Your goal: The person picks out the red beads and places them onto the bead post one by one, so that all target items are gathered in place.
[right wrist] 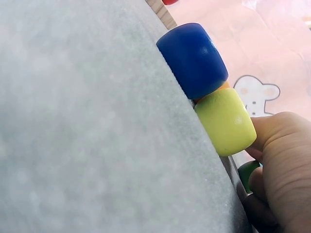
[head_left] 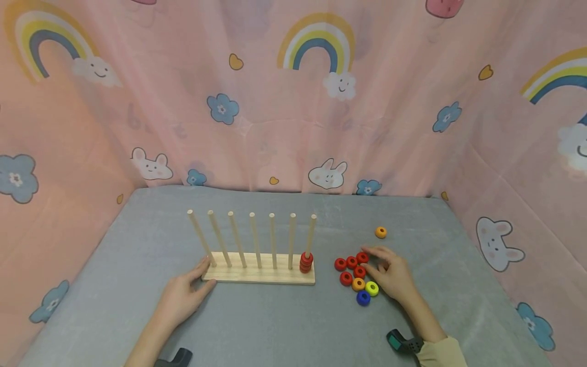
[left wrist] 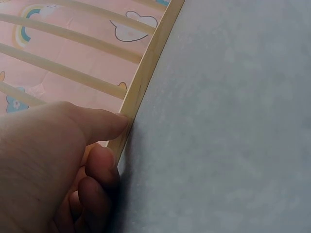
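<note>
A wooden peg stand [head_left: 261, 275] carries a row of upright pegs on a flat base. Stacked red beads [head_left: 306, 262] sit on its rightmost peg. My left hand [head_left: 181, 300] grips the base's left end, thumb [left wrist: 109, 125] against the front edge. On the cloth to the right lie several loose red beads [head_left: 346, 278], with an orange bead [head_left: 358, 284], a yellow bead [head_left: 372, 289] and a blue bead [head_left: 364, 298] nearer the front. My right hand [head_left: 392, 275] pinches the rearmost red bead [head_left: 362, 257] of this group between thumb and index finger.
One more orange bead [head_left: 380, 232] lies apart, behind the right hand. The right wrist view shows a green bead [right wrist: 248, 174] beside the curled fingers, hidden in the head view. Grey cloth [head_left: 257, 326] covers the table; a pink printed curtain [head_left: 257, 142] encloses it.
</note>
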A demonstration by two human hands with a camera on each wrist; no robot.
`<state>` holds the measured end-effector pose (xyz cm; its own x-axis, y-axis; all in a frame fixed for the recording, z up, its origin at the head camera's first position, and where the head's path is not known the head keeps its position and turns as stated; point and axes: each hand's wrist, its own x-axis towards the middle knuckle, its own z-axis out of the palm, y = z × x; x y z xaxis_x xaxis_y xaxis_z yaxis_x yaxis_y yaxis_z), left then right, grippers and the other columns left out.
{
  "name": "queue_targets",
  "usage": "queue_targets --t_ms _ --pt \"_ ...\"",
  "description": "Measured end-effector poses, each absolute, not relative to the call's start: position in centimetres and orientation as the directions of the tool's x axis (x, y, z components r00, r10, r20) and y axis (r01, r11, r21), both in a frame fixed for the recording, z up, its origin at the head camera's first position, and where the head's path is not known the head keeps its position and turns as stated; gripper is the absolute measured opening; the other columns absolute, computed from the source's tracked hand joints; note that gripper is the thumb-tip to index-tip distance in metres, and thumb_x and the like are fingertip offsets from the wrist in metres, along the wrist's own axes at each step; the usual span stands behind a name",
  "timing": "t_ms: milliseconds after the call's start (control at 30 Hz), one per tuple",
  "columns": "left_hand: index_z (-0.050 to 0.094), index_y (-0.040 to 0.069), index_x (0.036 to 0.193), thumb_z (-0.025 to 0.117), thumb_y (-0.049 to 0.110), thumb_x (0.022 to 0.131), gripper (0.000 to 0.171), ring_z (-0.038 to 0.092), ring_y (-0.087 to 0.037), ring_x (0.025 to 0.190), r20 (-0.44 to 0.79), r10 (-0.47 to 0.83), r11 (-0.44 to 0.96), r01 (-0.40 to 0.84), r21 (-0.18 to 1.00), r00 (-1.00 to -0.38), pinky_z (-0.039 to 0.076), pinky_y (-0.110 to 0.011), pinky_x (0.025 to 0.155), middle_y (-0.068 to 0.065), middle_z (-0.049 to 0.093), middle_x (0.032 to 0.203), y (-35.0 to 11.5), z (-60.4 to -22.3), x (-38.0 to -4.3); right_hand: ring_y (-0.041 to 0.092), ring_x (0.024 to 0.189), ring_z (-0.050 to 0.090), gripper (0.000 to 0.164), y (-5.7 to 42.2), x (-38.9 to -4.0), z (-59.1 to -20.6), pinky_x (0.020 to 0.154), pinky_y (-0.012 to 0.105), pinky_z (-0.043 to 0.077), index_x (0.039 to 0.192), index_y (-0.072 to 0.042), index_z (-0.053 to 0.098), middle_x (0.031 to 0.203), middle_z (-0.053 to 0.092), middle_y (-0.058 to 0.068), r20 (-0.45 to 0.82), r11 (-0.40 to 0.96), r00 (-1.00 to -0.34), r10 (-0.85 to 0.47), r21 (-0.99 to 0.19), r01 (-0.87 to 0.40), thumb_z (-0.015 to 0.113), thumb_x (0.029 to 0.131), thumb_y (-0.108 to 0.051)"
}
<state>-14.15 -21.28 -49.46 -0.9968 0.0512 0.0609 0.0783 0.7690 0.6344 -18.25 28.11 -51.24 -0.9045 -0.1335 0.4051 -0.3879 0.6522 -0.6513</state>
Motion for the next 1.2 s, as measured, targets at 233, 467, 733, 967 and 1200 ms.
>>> queue_targets --t_ms 233,467,733,967,1200 --pt "0.056 0.000 0.150 0.077 0.025 0.098 0.061 0.056 -0.045 0.136 0.054 0.049 0.770 0.072 0.634 -0.997 0.051 -0.063 0.106 -0.014 0.053 0.155 -21.32 -49.38 -14.11 -0.003 0.044 0.031 0.035 28.08 -18.22 -51.18 0.038 0.022 0.033 0.117 -0.005 0.079 0.110 0.075 0.010 0.428 0.629 -0.890 -0.157 -0.652 -0.424 0.086 0.084 0.006" --pt "0.056 0.000 0.150 0.078 0.025 0.099 0.061 0.058 -0.045 0.134 0.053 0.053 0.771 0.075 0.633 -0.997 0.053 -0.063 0.103 -0.014 0.053 0.155 -21.33 -49.38 -14.00 -0.004 0.043 0.031 0.036 28.17 -18.23 -51.25 0.037 0.022 0.032 0.118 -0.005 0.078 0.113 0.076 0.013 0.439 0.617 -0.882 -0.168 -0.651 -0.442 0.086 0.085 0.005" --pt "0.056 -0.001 0.150 0.078 0.024 0.099 0.061 0.054 -0.045 0.138 0.048 0.051 0.770 0.070 0.634 -0.998 0.049 -0.063 0.109 -0.015 0.053 0.155 -21.34 -49.47 -14.05 -0.007 0.043 0.029 0.037 28.27 -18.26 -51.35 0.037 0.022 0.031 0.119 -0.001 0.077 0.110 0.075 0.017 0.414 0.622 -0.898 -0.145 -0.668 -0.409 0.086 0.084 0.005" --pt "0.056 -0.003 0.149 0.078 0.023 0.098 0.061 0.053 -0.045 0.139 0.059 0.051 0.765 0.076 0.640 -0.997 0.048 -0.064 0.109 -0.017 0.053 0.154 -21.38 -49.55 -14.14 -0.008 0.042 0.024 0.033 28.16 -18.09 -51.13 0.036 0.022 0.027 0.119 -0.002 0.077 0.062 0.054 -0.003 0.349 0.625 -0.932 -0.101 -0.707 -0.332 0.086 0.087 -0.002" --pt "0.055 -0.002 0.150 0.077 0.023 0.098 0.062 0.053 -0.046 0.139 0.054 0.049 0.770 0.072 0.634 -0.997 0.048 -0.064 0.109 -0.016 0.052 0.155 -21.40 -49.59 -14.20 -0.008 0.041 0.020 0.033 28.06 -18.19 -50.72 0.035 0.022 0.023 0.121 -0.002 0.077 0.050 0.030 -0.014 0.298 0.615 -0.952 -0.076 -0.738 -0.280 0.086 0.089 -0.008"
